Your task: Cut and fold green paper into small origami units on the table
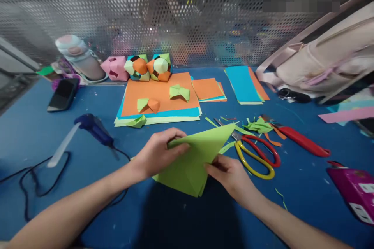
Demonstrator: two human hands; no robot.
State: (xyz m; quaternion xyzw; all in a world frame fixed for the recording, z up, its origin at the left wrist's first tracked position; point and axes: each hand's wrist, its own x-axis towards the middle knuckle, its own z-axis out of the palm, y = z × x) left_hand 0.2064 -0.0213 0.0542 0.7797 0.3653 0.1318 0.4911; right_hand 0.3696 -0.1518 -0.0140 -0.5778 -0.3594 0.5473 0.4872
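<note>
Green paper [194, 159] is held up over the blue table, its sheets or layers slightly apart at the lower edge. My left hand [163, 151] pinches its upper left side, thumb on the front. At its right edge, my right hand [229, 173] grips it between thumb and fingers. Just behind the paper lie scissors [257, 155] with red and yellow handles, partly covered by it. Green and orange scraps [260, 125] are scattered by the blades. Farther back, folded green and orange pieces [179, 92] rest on a stack of coloured sheets [157, 85].
A blue glue gun [96, 130] with its cord lies left, near a phone [63, 94] and a bottle [82, 58]. Paper balls [137, 68] line the mesh panel. A red cutter [305, 140], a purple box [352, 190] and a bag [330, 54] are right.
</note>
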